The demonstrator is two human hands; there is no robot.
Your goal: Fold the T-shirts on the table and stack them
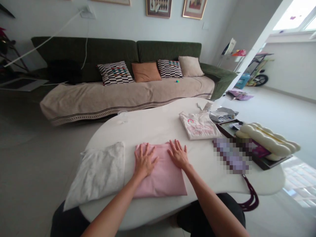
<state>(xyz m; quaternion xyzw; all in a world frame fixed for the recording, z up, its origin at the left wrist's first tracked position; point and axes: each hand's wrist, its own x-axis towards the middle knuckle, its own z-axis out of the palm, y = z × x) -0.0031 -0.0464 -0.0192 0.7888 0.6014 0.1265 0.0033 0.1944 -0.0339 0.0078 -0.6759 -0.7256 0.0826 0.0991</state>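
1. The left hand (144, 161) lies flat, palm down, fingers spread wide, on the left half of the folded pink cloth (163, 176) just below the frame's centre. It grips nothing; it only presses on the fabric.
2. The right hand (178, 154) lies the same way on the cloth's upper right part, fingers fanned toward the top of the frame, holding nothing.
3. Both forearms rise from the bottom edge of the frame and converge toward the cloth, the left from lower left, the right from lower right.
4. The pink cloth rests near the lower edge of the white oval table (158, 126), its bottom hem close to the table's rim.
5. A folded grey-white cloth (98, 174) sits just left of the pink one, their edges touching or nearly so; its lower left corner overhangs the table rim.
6. To the upper right, well apart from the hands, lies a folded cream shirt with pink print (199, 126).
7. Bare tabletop lies above the hands, toward the frame's centre.
8. At the right stand a dark tray (269, 163) and a cream wavy object (268, 140) on it; a blurred patch lies beside them.
9. A green sofa (123, 52) with cushions fills the upper part of the frame.
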